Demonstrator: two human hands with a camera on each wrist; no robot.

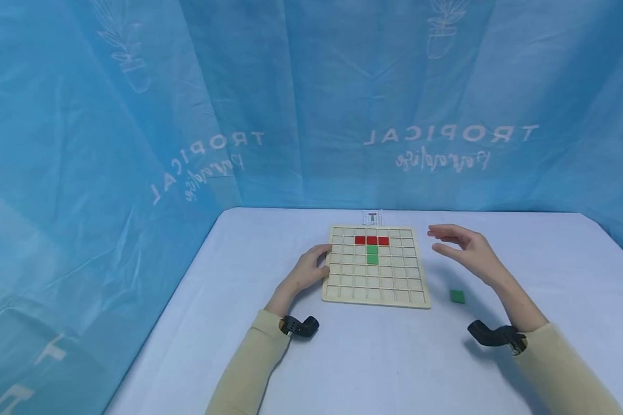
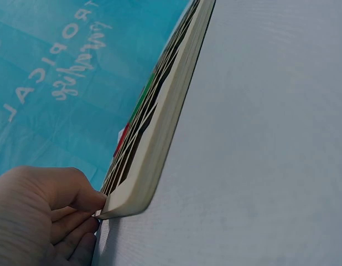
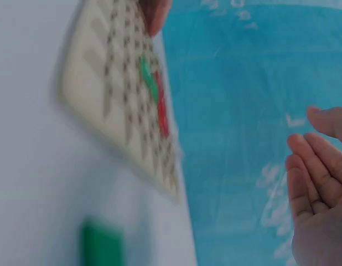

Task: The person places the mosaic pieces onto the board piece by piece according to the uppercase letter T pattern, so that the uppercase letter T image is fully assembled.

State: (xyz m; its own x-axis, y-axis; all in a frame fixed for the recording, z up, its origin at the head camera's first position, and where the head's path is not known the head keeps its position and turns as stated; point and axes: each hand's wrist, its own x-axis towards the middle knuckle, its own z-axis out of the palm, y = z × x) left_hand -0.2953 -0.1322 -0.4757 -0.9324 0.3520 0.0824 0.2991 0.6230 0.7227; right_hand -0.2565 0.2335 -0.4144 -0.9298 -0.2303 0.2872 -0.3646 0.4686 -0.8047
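Observation:
A pale wooden grid board (image 1: 348, 280) lies on the table. Three red tiles (image 1: 371, 240) sit in a row near its far side, with two green tiles (image 1: 372, 259) below the middle one. My left hand (image 1: 305, 270) touches the board's left edge with thumb and fingertips, and the left wrist view shows the thumb at the rim (image 2: 127, 202). To the right of the board, my right hand (image 1: 469, 252) is raised above the table, holding nothing, its fingers extended with the thumb apart. A loose green tile (image 1: 457, 296) lies on the table below it.
Just behind the board lies a small card (image 1: 372, 217) printed with a grid and a red and green T shape. Blue printed curtains (image 1: 332, 104) hang behind and to the left. A white cloth (image 1: 374, 357) covers the table.

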